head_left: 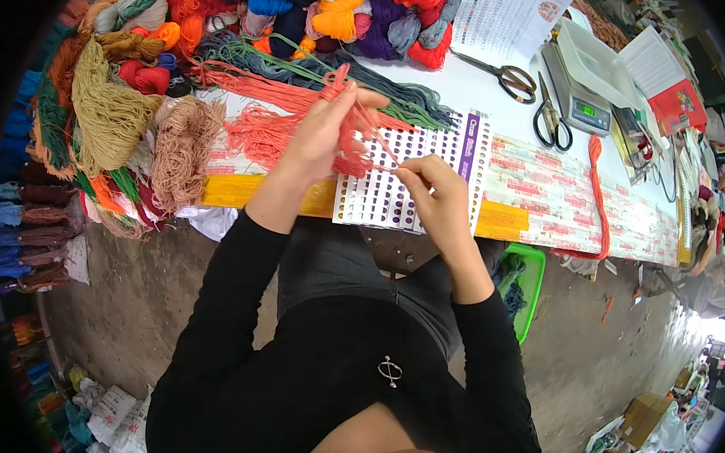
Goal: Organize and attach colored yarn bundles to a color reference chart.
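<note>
While the left grip [322, 133] is partly closed on coral yarn [354, 135], the right grip [425, 185] pinches thin strands drawn from it; how many, I cannot tell well. This yarn is held above the punched card [406, 200], and more coral lengths [256, 133] spread leftward on the surface [514, 119]. Green strands [399, 108] lie just behind, reaching the card's far edge. Heaped skeins [112, 107] crowd the left side; to the right are scissors [549, 113], a scale [587, 114] and a coral hank [598, 199].
</note>
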`<control>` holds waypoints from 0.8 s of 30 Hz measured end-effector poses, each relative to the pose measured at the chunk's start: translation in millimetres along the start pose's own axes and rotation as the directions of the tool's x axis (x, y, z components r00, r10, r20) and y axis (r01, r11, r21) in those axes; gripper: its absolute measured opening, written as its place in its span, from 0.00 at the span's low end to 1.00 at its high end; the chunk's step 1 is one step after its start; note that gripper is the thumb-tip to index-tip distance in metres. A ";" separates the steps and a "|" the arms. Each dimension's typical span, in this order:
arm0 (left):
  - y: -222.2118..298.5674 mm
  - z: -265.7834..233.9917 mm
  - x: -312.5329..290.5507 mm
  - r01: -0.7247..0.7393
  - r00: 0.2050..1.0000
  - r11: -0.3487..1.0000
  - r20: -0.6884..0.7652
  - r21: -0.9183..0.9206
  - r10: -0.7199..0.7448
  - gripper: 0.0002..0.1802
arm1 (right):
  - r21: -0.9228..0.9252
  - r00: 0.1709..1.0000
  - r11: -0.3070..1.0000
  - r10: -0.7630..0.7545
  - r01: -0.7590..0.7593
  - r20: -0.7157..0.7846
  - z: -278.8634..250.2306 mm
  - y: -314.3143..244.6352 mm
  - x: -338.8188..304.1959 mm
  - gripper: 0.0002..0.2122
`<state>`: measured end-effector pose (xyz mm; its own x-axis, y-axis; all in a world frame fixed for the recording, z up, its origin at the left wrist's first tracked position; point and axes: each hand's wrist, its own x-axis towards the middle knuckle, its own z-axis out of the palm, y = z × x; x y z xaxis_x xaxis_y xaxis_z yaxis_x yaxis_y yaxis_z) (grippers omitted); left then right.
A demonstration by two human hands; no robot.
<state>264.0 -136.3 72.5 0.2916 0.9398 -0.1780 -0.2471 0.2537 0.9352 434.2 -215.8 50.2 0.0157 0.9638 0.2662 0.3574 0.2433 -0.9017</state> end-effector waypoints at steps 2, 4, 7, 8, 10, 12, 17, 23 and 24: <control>2.0 -39.9 0.7 0.196 0.954 0.980 0.239 -0.036 -0.183 0.25 | -0.032 0.994 0.994 -0.103 0.102 -0.026 -14.2 -0.9 3.7 0.02; 1.2 -99.9 5.5 0.358 0.869 0.899 0.443 -0.251 -0.223 0.23 | 0.342 0.987 0.935 -0.040 0.091 -0.154 -49.5 18.6 11.9 0.03; 25.5 -163.3 -11.7 0.171 0.967 0.866 -0.088 -0.470 -0.239 0.23 | 0.945 0.951 0.298 0.230 0.134 -0.207 -134.0 28.6 12.2 0.05; 34.5 -181.1 -14.7 0.068 0.947 0.892 -0.253 -0.448 -0.199 0.22 | 0.980 0.989 -0.170 0.125 0.105 -0.084 -170.7 49.2 11.0 0.07; 60.7 -240.1 -33.2 -0.084 0.914 0.907 -0.394 -0.413 -0.094 0.20 | 0.956 0.961 -0.181 0.200 0.230 -0.193 -225.6 69.0 6.2 0.11; 83.8 -261.9 -40.8 -0.215 0.798 0.919 -0.602 -0.330 -0.029 0.18 | 0.976 0.954 0.022 0.206 0.219 -0.218 -285.2 104.0 -2.9 0.10; 157.0 -284.0 -54.9 -0.392 0.491 0.920 -0.847 -0.004 0.205 0.16 | 0.630 0.529 0.769 0.493 0.105 -0.691 -428.6 154.1 -19.2 0.08; 193.3 -211.4 -75.4 -0.565 0.586 0.769 -0.511 0.298 0.629 0.25 | 0.213 0.475 0.974 0.152 0.077 -0.867 -405.5 88.3 14.8 0.03; 180.2 -192.8 -64.1 -0.597 0.742 0.803 -0.375 0.007 0.555 0.24 | 0.087 0.546 0.996 0.090 -0.030 -0.833 -367.5 67.7 25.9 0.07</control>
<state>22.6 -106.8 193.5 -0.2669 0.9244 0.2725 -0.3655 -0.3587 0.8589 802.0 -214.5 121.2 0.8185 0.4569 0.3482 0.2739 0.2224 -0.9357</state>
